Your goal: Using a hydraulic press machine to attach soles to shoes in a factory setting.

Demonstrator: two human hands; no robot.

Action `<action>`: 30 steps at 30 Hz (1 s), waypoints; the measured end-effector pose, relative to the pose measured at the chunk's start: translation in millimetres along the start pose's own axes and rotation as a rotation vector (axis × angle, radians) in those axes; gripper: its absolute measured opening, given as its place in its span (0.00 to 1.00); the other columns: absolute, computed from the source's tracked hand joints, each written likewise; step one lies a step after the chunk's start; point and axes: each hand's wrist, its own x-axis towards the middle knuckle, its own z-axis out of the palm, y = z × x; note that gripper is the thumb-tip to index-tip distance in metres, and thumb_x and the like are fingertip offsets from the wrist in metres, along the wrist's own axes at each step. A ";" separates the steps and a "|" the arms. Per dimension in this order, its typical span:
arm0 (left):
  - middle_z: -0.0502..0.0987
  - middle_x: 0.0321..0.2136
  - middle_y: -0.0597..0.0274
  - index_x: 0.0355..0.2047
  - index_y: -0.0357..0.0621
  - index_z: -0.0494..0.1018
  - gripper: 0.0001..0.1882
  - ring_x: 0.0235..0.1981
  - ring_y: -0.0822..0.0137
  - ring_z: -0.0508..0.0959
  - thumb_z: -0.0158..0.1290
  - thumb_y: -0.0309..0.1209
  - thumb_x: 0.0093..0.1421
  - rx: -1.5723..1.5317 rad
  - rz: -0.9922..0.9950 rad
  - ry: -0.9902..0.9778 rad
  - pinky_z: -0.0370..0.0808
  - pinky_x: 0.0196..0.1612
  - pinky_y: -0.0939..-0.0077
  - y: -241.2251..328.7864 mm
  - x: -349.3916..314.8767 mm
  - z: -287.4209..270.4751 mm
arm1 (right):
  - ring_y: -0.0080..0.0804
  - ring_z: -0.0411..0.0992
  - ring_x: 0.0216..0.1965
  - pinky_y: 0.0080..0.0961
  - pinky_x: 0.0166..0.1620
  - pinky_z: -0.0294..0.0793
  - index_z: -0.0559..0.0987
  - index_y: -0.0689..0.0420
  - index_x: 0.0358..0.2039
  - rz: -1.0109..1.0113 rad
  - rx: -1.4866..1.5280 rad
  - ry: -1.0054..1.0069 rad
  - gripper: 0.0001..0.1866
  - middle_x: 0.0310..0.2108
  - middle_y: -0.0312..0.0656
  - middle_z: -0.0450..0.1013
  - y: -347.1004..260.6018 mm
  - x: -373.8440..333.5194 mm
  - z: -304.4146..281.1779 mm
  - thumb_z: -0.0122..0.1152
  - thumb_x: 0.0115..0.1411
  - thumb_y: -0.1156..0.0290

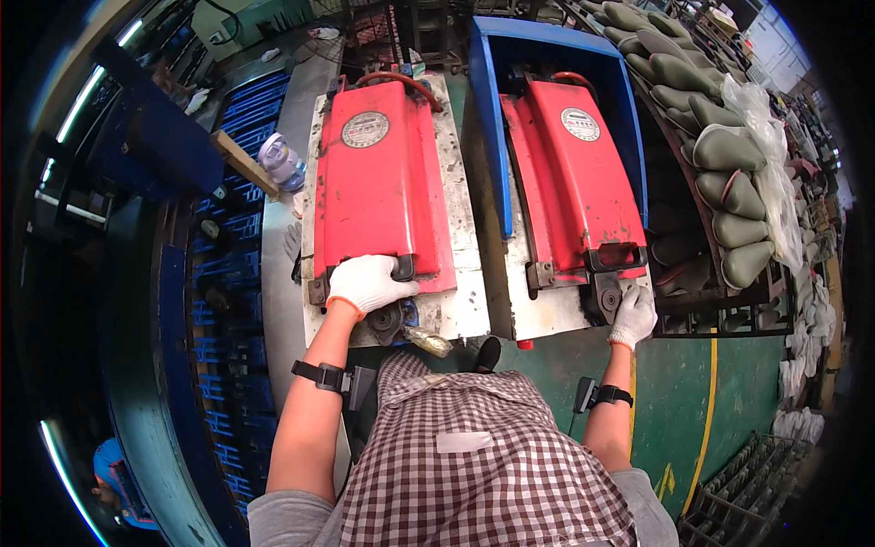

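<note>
Two red machine covers stand side by side before me, a left cover [369, 182] and a right cover [583, 169], each with a round label on top. My left hand [369, 284], in a white knit glove, closes over the black front handle [403, 267] of the left cover. Below that hand sits a dark round fitting [385, 319]. My right hand [633, 317], gloved too, is at the front right corner of the right machine, beside a dark latch plate [605, 296]. Its fingers look curled; what they hold is hidden. A black handle [615, 257] shows on the right cover.
A blue hood [556, 38] surrounds the right machine's back and sides. Shoe-shaped olive pieces [734, 191] fill a rack at right, with plastic sheeting [775, 173]. On the left, a clear bottle [281, 162] stands beside a blue-barred conveyor [228, 301]. Another person [123, 483] is at lower left.
</note>
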 end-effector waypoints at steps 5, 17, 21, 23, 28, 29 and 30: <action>0.85 0.37 0.50 0.37 0.47 0.84 0.34 0.41 0.51 0.85 0.60 0.66 0.50 -0.005 0.002 0.003 0.80 0.46 0.59 2.0 -1.4 -2.1 | 0.54 0.79 0.33 0.47 0.36 0.77 0.83 0.54 0.33 0.036 -0.029 0.005 0.14 0.31 0.51 0.80 -1.5 -2.0 1.0 0.59 0.66 0.57; 0.85 0.37 0.49 0.38 0.47 0.85 0.33 0.41 0.50 0.85 0.61 0.65 0.51 -0.023 0.018 0.044 0.80 0.45 0.58 0.6 -1.1 4.1 | 0.51 0.78 0.33 0.44 0.43 0.77 0.85 0.53 0.29 -0.017 -0.037 0.019 0.13 0.28 0.50 0.80 3.4 -0.7 4.2 0.60 0.63 0.60; 0.84 0.31 0.50 0.32 0.48 0.84 0.28 0.36 0.52 0.85 0.64 0.61 0.49 -0.009 0.043 0.191 0.80 0.41 0.58 -1.3 -1.4 14.0 | 0.51 0.78 0.34 0.44 0.47 0.76 0.85 0.53 0.29 -0.012 -0.048 -0.012 0.15 0.29 0.50 0.81 -0.1 0.5 1.4 0.58 0.64 0.58; 0.84 0.29 0.51 0.30 0.47 0.83 0.27 0.34 0.52 0.85 0.65 0.60 0.49 0.019 0.059 0.245 0.80 0.40 0.58 -3.2 1.6 27.3 | 0.52 0.79 0.34 0.44 0.47 0.76 0.85 0.53 0.29 -0.022 -0.049 -0.026 0.15 0.29 0.51 0.81 -2.9 1.1 -0.2 0.57 0.64 0.58; 0.80 0.23 0.54 0.25 0.45 0.78 0.22 0.29 0.53 0.83 0.70 0.51 0.45 -0.008 0.125 0.706 0.77 0.35 0.56 6.9 -5.9 51.3 | 0.54 0.79 0.39 0.47 0.45 0.76 0.84 0.55 0.32 -0.024 -0.062 -0.216 0.16 0.34 0.52 0.81 -6.5 4.1 -17.3 0.58 0.65 0.56; 0.81 0.28 0.55 0.32 0.45 0.79 0.18 0.33 0.53 0.82 0.71 0.41 0.46 -0.105 0.142 0.741 0.77 0.40 0.58 9.8 -11.7 53.0 | 0.56 0.79 0.39 0.49 0.46 0.77 0.85 0.53 0.39 -0.037 -0.015 -0.267 0.16 0.36 0.53 0.81 -5.4 5.2 -21.0 0.57 0.66 0.54; 0.81 0.28 0.55 0.32 0.45 0.79 0.18 0.33 0.53 0.82 0.71 0.41 0.46 -0.103 0.146 0.743 0.77 0.40 0.58 14.7 -13.7 57.7 | 0.56 0.79 0.39 0.49 0.46 0.77 0.85 0.53 0.39 -0.034 -0.014 -0.263 0.16 0.36 0.53 0.81 -5.2 5.3 -23.7 0.57 0.66 0.54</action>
